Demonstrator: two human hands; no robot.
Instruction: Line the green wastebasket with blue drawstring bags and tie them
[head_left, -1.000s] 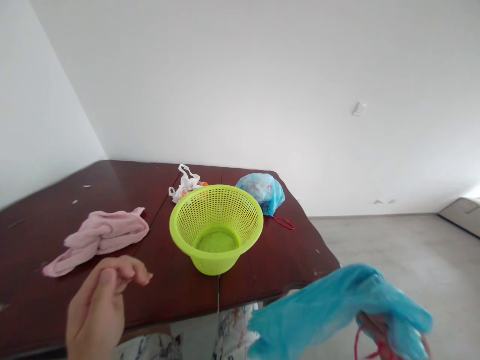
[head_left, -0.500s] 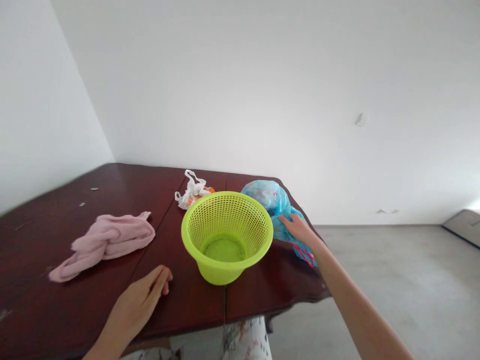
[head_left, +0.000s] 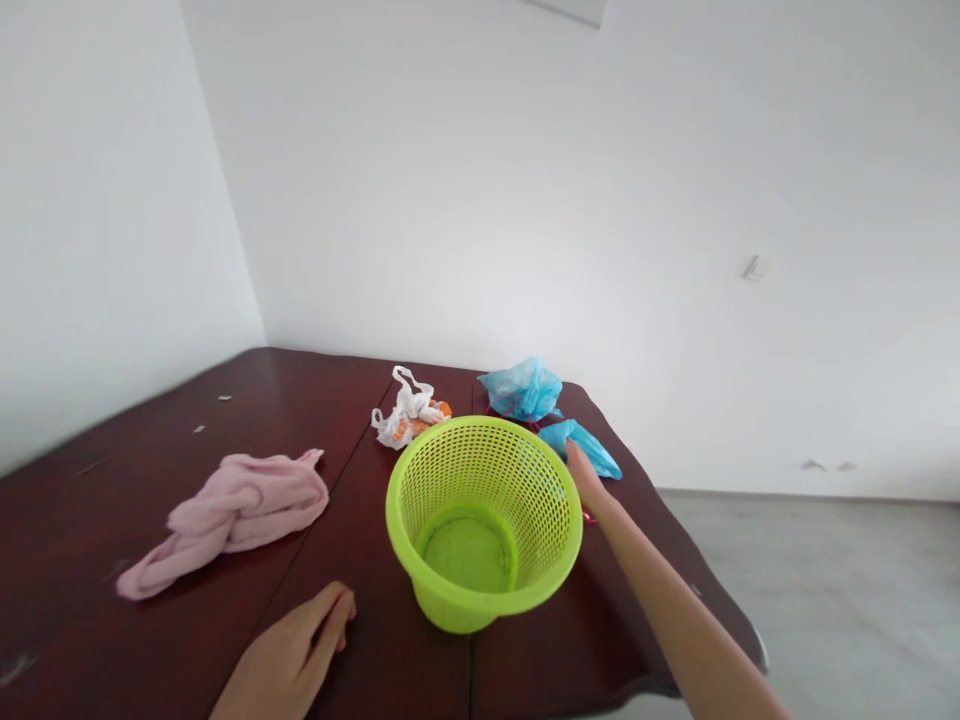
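My right hand (head_left: 583, 478) reaches past the right rim of a lime-green perforated plastic basket (head_left: 480, 598). Its fingers are closed on a blue plastic bag (head_left: 585, 447) with pinkish-red drawstrings, and the basket's rim partly hides them. Just behind, a second puffed-up bunch of blue plastic (head_left: 523, 388) lies on the table; whether it belongs to the same bag I cannot tell. My left hand (head_left: 304, 645) rests on the table left of the basket, fingers curled together around nothing visible. The basket stands upright, with nothing inside.
A twisted pink towel (head_left: 236, 508) lies left on the dark red-brown table (head_left: 367, 660). Behind the basket sits a white plastic bag (head_left: 412, 405) with orange parts. White walls (head_left: 450, 200) border the table's back and left. Small scraps lie at the far left.
The view has shifted, so the table things sit lower and further right. The blue plastic has been pulled into two bunches by my right hand. My left hand stays curled on the table.
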